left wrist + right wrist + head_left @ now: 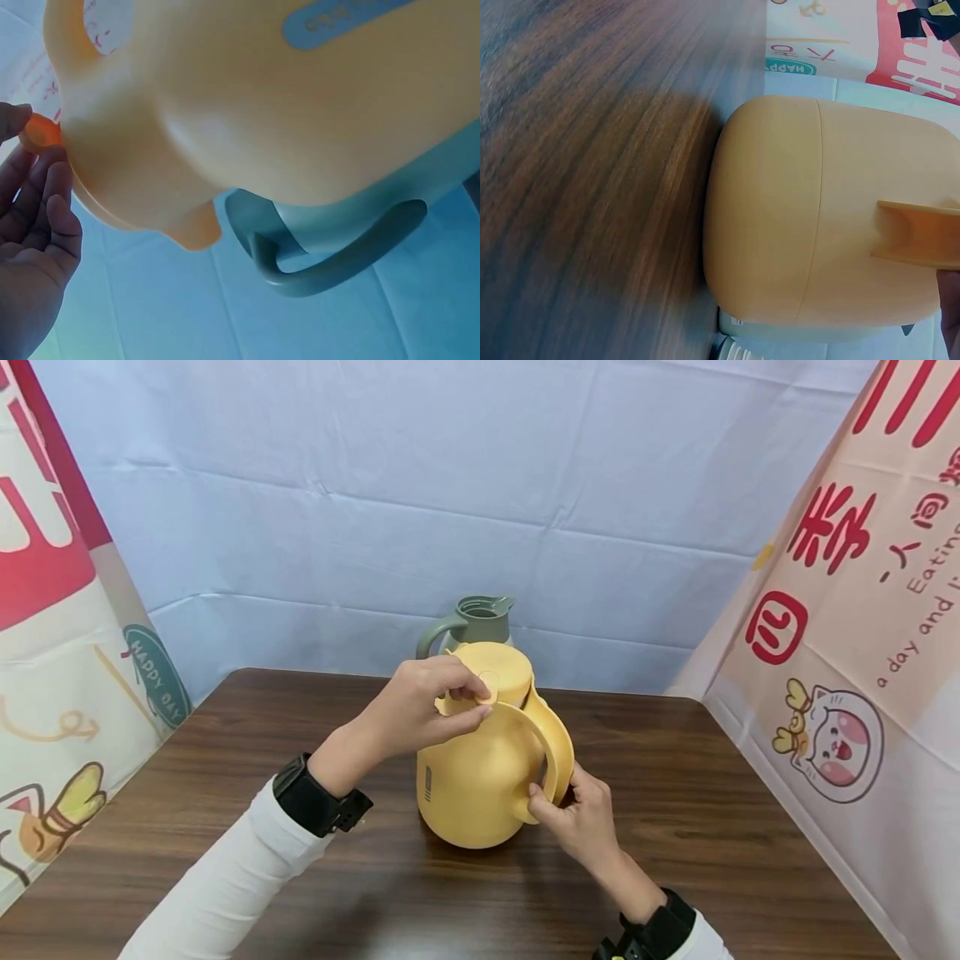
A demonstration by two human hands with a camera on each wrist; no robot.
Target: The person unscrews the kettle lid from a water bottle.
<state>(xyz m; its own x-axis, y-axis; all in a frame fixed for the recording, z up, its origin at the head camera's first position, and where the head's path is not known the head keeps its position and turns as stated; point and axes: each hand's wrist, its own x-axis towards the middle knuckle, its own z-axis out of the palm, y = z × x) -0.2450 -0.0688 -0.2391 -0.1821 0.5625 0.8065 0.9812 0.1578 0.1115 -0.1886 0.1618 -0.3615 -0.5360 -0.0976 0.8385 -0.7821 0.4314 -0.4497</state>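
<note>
A yellow thermos jug [472,785] stands upright on the table, its lid [495,662] on top and its handle [551,739] on the right side. My left hand [420,702] is at the lid, pinching a small round tab [487,687] between thumb and fingers. The left wrist view shows this tab [41,133] as orange against the jug's top. Low on the handle, my right hand [581,818] grips it, thumb in front and fingers behind. In the right wrist view only a sliver of that hand [951,307] shows beside the handle [919,234].
Behind the yellow jug stands a green jug [483,622] with an open top, mostly hidden. A white ridged piece [739,351] shows near the jugs' base in the right wrist view. The dark wooden table [337,877] ends at a blue cloth backdrop [360,552], with printed cloths at both sides.
</note>
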